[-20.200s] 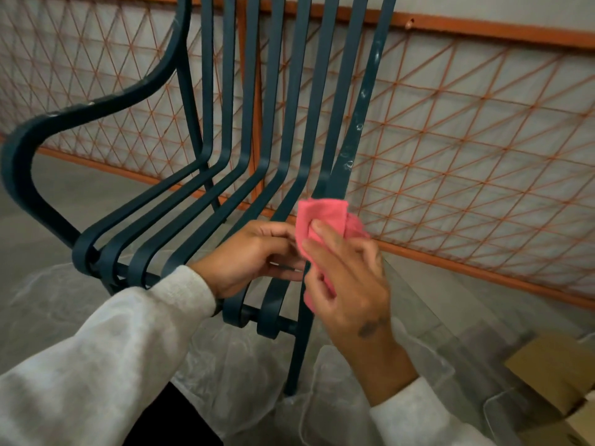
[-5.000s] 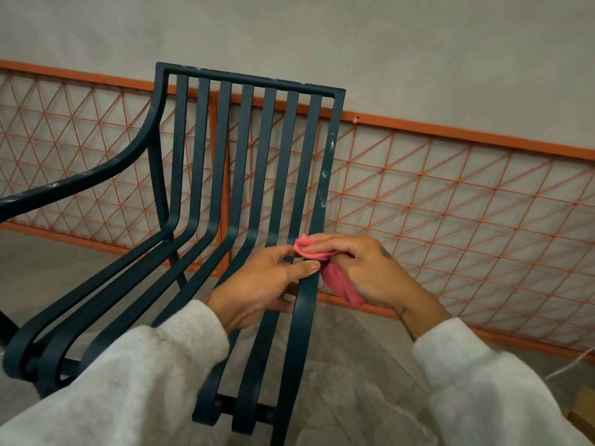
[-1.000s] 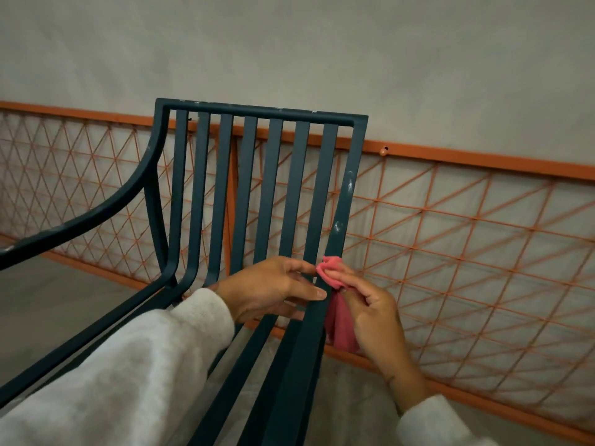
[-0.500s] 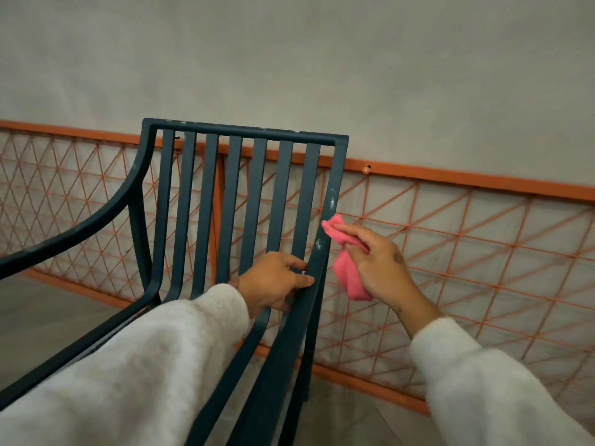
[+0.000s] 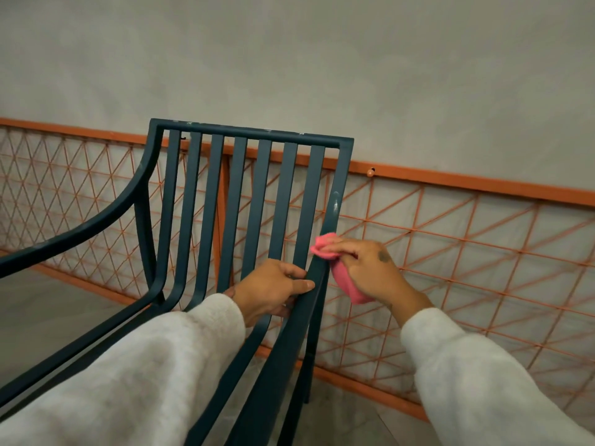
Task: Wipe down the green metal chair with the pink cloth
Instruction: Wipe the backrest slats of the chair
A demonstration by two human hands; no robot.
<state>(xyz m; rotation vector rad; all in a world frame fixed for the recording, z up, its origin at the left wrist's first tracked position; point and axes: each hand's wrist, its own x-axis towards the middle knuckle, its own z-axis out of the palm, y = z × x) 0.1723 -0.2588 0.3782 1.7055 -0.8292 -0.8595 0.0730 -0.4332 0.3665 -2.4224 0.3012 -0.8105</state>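
Note:
The dark green metal chair point(image 5: 238, 194) fills the left and centre, its slatted back upright and one curved armrest sweeping off to the left. My right hand point(image 5: 370, 268) holds the pink cloth point(image 5: 344, 281) bunched against the outer right slat, about halfway up, below a pale smear on the paint. My left hand point(image 5: 270, 289) grips the slats just left of that one, thumb lying across the outer slat. Both forearms are in pale grey sleeves.
An orange wire-mesh railing point(image 5: 450, 239) with an orange top rail runs behind the chair. Above it is a plain grey wall point(image 5: 322, 59). Grey floor point(image 5: 42, 313) shows at the lower left under the armrest.
The cloth and my right hand have slid slightly down along the outer right slat over the last half second. My left hand keeps its hold; the view has shifted a little.

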